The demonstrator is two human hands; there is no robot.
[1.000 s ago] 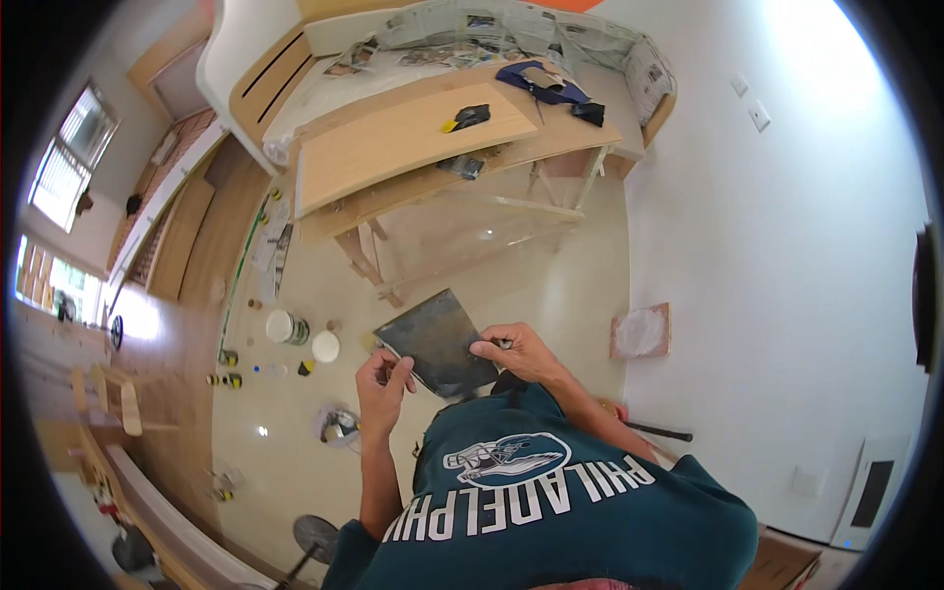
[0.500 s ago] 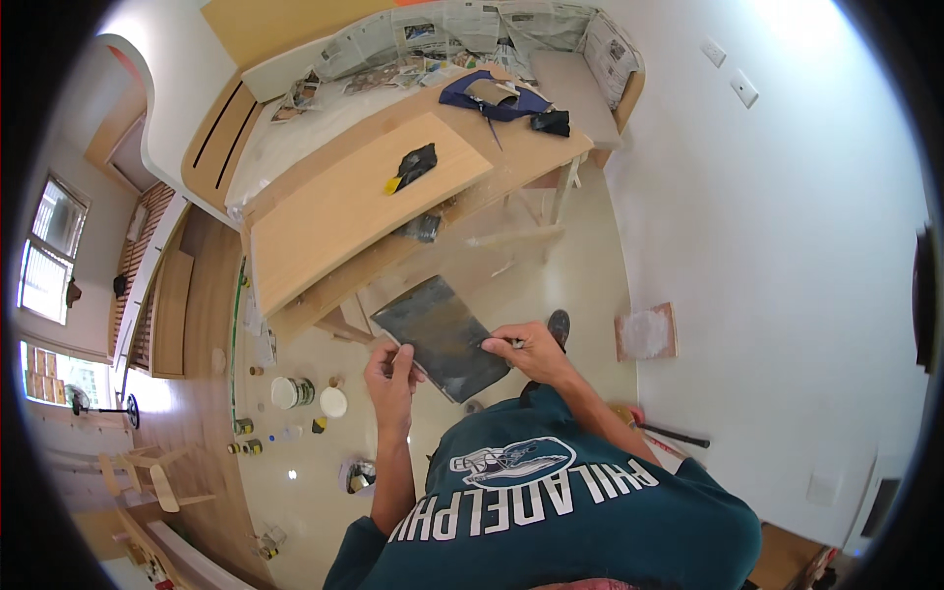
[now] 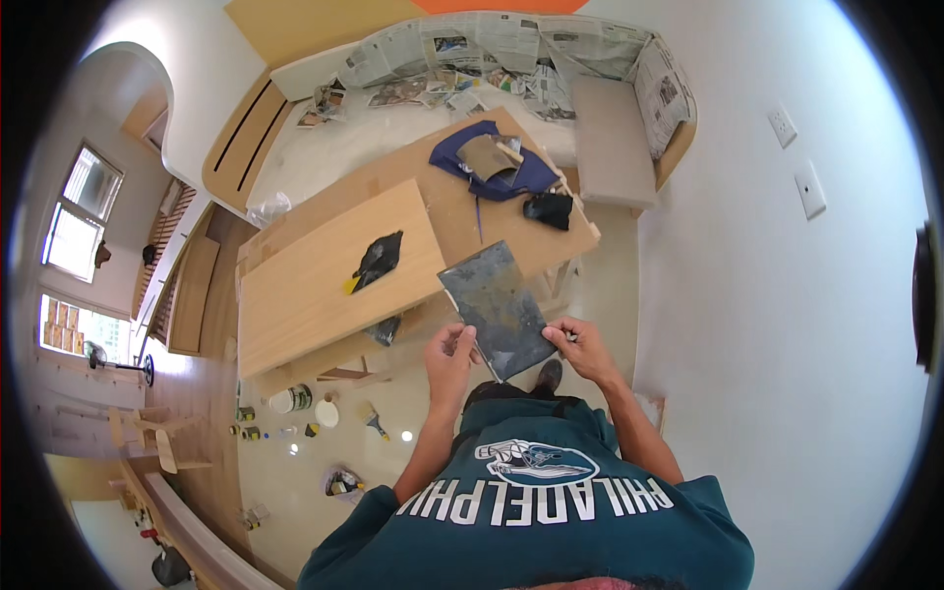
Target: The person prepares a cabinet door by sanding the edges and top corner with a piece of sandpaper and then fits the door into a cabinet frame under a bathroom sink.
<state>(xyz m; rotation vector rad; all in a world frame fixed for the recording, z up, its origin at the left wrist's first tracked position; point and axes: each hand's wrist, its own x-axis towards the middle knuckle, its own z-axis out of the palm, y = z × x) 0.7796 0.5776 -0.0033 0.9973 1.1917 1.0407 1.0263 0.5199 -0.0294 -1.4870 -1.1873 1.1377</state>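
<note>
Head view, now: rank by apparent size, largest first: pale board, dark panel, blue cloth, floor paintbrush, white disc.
1. Pale board
2. Dark panel, though held nearer the camera
3. Blue cloth, partly covered
Unranked, smallest: paintbrush and white disc; too alike to order.

Sheet [image 3: 497, 307] between hands [image 3: 450, 360]; board [image 3: 329, 295] on table [image 3: 456, 224], cloth [image 3: 536, 174] to its right; bench [image 3: 344, 147] behind.

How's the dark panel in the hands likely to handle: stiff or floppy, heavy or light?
Dark panel: probably fairly stiff, since its far part juts past the left hand and right hand without visible sag. Likely light, as its edge looks thin. Slipperiness is harder to judge; the surface looks smudged.
</note>
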